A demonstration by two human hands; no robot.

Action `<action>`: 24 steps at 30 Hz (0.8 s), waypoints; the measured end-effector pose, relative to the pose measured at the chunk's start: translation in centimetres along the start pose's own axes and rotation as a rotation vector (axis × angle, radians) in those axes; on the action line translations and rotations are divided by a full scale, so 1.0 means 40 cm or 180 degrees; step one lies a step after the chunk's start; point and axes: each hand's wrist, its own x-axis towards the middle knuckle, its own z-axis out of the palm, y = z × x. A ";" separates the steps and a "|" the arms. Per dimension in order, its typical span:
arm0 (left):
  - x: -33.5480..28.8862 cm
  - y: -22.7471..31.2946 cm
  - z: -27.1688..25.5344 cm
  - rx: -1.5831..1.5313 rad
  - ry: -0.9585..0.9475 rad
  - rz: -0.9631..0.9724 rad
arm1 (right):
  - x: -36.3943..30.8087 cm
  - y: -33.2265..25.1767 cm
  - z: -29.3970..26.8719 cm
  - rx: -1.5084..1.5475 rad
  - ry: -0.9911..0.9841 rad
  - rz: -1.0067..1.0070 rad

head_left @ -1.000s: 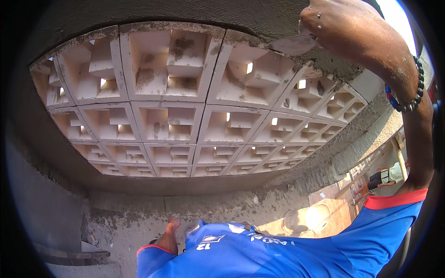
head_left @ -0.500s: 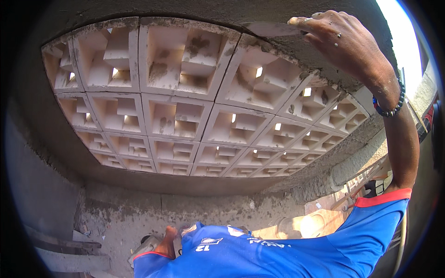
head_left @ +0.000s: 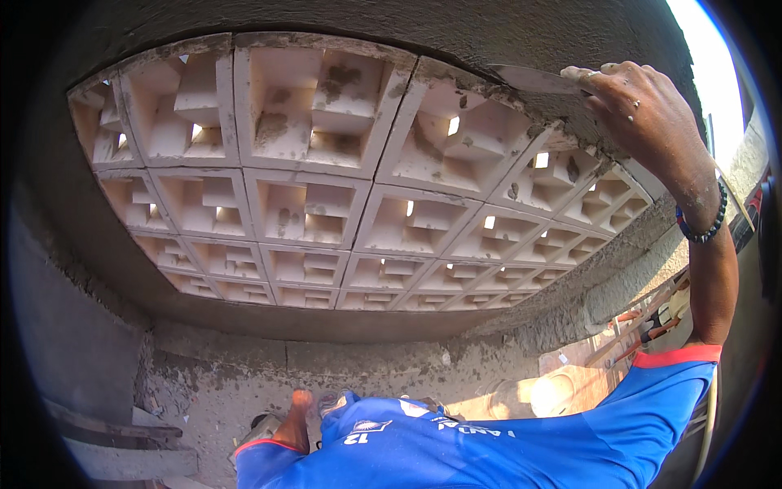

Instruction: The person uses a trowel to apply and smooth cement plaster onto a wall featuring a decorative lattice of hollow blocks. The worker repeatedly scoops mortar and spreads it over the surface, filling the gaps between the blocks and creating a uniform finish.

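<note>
My raised right hand (head_left: 643, 110) is closed on a trowel, most of its handle hidden in the fist. The trowel's thin grey blade (head_left: 533, 79) lies against the damp grey mortar (head_left: 456, 37), just above the upper edge of the pale breeze-block screen (head_left: 391, 175). Dabs of mortar stick to my fingers and the back of that hand. My left hand (head_left: 301, 398) is low beside my blue shirt, seen end-on; its fingers cannot be made out. Dark wet smears mark several of the upper blocks.
A rough concrete ledge (head_left: 611, 297) runs along the screen's right side. Below lies a dusty floor (head_left: 220, 391) with boards (head_left: 122, 460) at the lower left. A round tub (head_left: 513, 399) stands in sunlight at the lower right. Another person's arm (head_left: 660, 328) shows beyond the ledge.
My right hand and the trowel have moved right and down along the mortar above the blocks. Another person's arm has come into view beyond the ledge.
</note>
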 end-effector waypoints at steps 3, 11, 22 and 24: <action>0.008 -0.006 0.003 0.0184 -0.0513 -0.0037 | -0.003 0.016 0.004 0.0247 0.0151 -0.0011; 0.011 0.014 -0.014 -0.0146 -0.1976 -0.0382 | 0.068 -0.039 0.048 0.0088 0.1005 -0.0397; 0.045 0.084 -0.027 0.0258 -0.2230 -0.0075 | 0.020 -0.010 0.056 0.0292 0.0194 0.0041; 0.044 0.077 -0.005 0.0195 -0.2241 -0.0175 | -0.007 0.018 0.051 0.0093 0.0279 -0.0150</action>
